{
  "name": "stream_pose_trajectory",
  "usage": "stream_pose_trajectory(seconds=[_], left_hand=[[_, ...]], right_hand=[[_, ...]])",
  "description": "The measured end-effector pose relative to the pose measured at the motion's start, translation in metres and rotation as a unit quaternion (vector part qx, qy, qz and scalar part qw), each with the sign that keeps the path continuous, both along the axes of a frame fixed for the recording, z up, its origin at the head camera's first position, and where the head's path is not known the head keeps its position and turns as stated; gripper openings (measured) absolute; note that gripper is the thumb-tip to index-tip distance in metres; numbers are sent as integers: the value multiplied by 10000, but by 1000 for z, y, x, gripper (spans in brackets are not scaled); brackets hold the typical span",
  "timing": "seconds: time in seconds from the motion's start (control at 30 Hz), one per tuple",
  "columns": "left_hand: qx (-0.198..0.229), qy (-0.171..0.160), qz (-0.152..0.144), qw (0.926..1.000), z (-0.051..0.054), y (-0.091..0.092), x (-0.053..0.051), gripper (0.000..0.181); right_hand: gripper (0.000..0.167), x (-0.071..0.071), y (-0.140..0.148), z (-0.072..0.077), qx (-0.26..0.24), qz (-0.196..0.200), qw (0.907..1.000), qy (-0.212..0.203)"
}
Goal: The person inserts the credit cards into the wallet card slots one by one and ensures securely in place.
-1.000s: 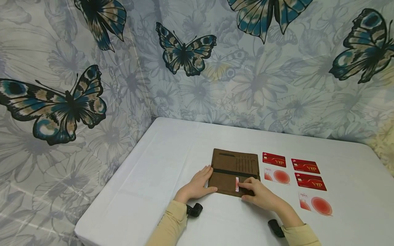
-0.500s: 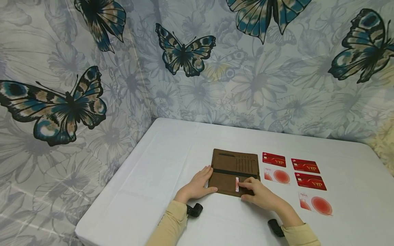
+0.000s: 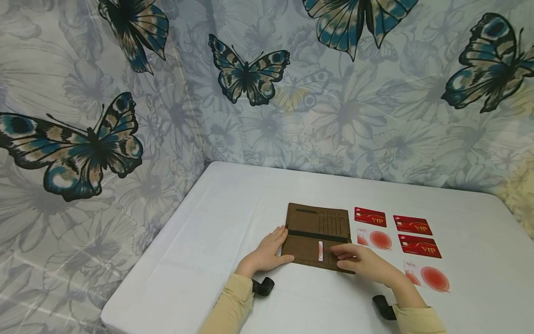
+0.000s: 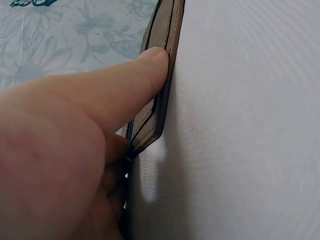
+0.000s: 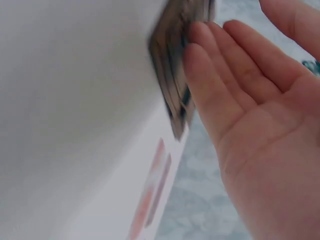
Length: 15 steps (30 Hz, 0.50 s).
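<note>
We are judging that one card (image 3: 321, 251) is being tucked into the open brown leather wallet (image 3: 306, 248): only a pale and red strip of it is showing on the near panel, and we are not telling how deep the rest is sitting. The wallet is lying flat, spread open on the white tablecloth (image 3: 187, 260), between both hands and to the left of the loose cards.

Our left hand (image 3: 267, 253) is steadying the wallet's left side, thumb resting straight on the near panel, the fingers lying along the edge and pinching nothing. Our right hand (image 3: 367, 262) is hovering at the wallet's right part, its fingers almost straight, side by side, holding nothing; whether the tips are touching the leather, we cannot tell.

For the next move, we are probably needing the right hand to reach for a loose card and pinch it by an edge, while the left is keeping the wallet from sliding.

Counting, we are finding one wallet, one card in it, three red VIP cards (image 3: 419, 246) and two pale cards with red discs (image 3: 426, 277) loose on the cloth, two black wrist cameras (image 3: 263, 286), and five bold butterflies (image 3: 249, 74) decorating the wall.
</note>
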<state>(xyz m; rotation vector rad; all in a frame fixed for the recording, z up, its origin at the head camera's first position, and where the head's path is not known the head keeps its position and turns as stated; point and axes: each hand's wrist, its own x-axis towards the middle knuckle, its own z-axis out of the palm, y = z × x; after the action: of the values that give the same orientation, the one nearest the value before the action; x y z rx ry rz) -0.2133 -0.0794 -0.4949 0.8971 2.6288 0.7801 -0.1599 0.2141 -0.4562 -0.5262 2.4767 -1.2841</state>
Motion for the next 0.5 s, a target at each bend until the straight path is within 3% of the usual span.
stream_pose_trajectory(seconds=[0.13, 0.33, 0.5], left_hand=[[23, -5, -4, 10000, 0, -1, 0, 80], [46, -14, 14, 10000, 0, -1, 1, 80], [28, 1, 17, 10000, 0, 0, 1, 80]], right_hand=[[43, 4, 15, 7, 6, -306, 9994, -170], [50, 13, 43, 18, 145, -936, 9955, -83], [57, 24, 67, 20, 342, -1331, 9904, -150]])
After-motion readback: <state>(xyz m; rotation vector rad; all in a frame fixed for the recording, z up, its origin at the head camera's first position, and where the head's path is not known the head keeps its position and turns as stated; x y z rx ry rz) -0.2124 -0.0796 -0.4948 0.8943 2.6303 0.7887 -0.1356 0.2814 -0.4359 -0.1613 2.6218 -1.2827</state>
